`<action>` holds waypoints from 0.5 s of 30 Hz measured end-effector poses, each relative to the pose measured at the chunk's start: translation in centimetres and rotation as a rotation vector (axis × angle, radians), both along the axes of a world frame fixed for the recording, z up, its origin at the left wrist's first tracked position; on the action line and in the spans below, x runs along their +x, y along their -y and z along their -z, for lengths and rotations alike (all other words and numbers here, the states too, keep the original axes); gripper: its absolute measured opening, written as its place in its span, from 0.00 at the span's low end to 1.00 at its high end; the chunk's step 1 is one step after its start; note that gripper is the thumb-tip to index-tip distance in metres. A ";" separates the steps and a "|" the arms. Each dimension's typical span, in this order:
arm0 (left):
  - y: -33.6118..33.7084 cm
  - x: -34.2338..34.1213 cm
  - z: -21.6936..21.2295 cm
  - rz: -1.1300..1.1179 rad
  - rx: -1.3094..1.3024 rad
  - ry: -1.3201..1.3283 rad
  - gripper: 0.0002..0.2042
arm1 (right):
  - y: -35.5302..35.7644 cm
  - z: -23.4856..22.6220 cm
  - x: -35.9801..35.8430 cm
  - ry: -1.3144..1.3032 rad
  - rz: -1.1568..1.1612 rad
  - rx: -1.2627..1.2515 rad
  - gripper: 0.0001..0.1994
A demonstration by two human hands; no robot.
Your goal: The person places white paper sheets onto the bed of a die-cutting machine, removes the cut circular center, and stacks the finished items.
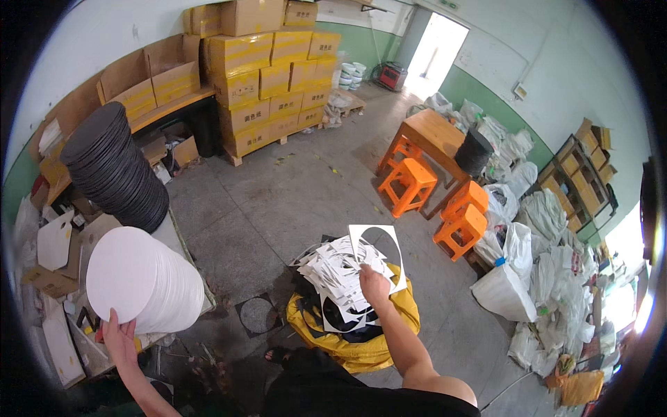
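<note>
Two bare hands work well apart, with twelve o'clock straight ahead of the person. The right hand [376, 285] is just below the centre toward five o'clock, its fingers curled around the lower-left part of a white square frame [353, 242] with a big round hole. The frame stands tilted up by the heap of white offcuts [325, 267] in a yellow sack [347, 354] at six o'clock; whether it touches the heap, I cannot tell.

At eight o'clock the left hand [119, 338] has its fingertips against the lower edge of the front piece in a leaning stack of white discs [142, 281]; whether they pinch it or merely rest there, I cannot tell. A taller stack of black discs [117, 167] stands beyond, toward ten o'clock. Orange stools [408, 184] stand by a wooden table [432, 132] around two o'clock.

The step in hand looks to be handling the frame at the sack. Letting it go would call for loosening the right fingers above the heap; lifting one disc would call for a light pinch at its rim.
</note>
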State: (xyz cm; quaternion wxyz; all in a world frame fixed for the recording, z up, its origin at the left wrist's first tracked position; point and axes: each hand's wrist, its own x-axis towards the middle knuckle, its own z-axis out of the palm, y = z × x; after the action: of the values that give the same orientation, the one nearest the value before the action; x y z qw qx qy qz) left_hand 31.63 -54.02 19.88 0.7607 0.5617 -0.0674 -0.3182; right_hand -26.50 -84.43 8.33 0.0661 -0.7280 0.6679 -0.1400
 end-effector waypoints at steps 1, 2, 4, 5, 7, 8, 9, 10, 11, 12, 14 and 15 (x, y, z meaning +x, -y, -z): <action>0.2 0.0 0.1 -0.003 0.014 -0.002 0.28 | 0.1 2.4 -0.6 -0.051 0.021 0.085 0.13; 0.2 0.1 0.1 -0.015 0.031 0.003 0.27 | 0.2 4.9 -0.9 -0.123 0.052 0.223 0.14; 0.1 0.1 0.0 -0.051 0.057 0.011 0.25 | -1.4 12.5 -2.2 -0.270 0.123 0.264 0.17; 0.1 -0.3 -0.3 -0.048 0.043 0.004 0.25 | -2.8 16.5 -2.7 -0.341 0.145 0.166 0.19; -0.9 -1.4 -1.3 -0.136 0.031 0.011 0.25 | -3.1 19.3 0.9 -0.350 0.096 0.773 0.22; -0.4 -2.0 -1.7 -0.138 -0.038 0.034 0.26 | -3.9 20.2 3.0 -0.468 -0.210 0.822 0.21; 0.1 -2.5 -2.5 -0.154 -0.025 -0.019 0.26 | -5.3 21.6 5.8 -0.473 -0.324 0.844 0.20; 0.1 -2.8 -2.9 -0.089 -0.095 -0.034 0.25 | -6.4 23.6 8.2 -0.471 -0.439 0.862 0.20; -0.2 -2.5 -3.4 -0.058 -0.074 -0.058 0.24 | -6.8 27.8 10.1 -0.352 -0.344 0.866 0.19; -1.2 -2.6 -4.1 0.002 -0.006 0.027 0.23 | -7.0 29.1 14.0 -0.349 -0.472 1.001 0.26; -1.8 -5.6 -7.4 -0.117 0.290 0.226 0.20 | -6.3 35.2 17.4 -0.309 -0.730 0.889 0.17; -4.8 -7.3 -7.7 -0.193 0.437 0.337 0.19 | -6.6 34.7 21.0 -0.195 -0.827 0.979 0.16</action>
State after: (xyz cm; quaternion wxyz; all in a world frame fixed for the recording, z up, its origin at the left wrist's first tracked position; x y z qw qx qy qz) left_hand 24.36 -49.20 27.60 0.6264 0.7611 -0.0688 -0.1534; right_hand -5.47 -77.88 -26.33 0.3779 -0.8201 0.3218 0.2846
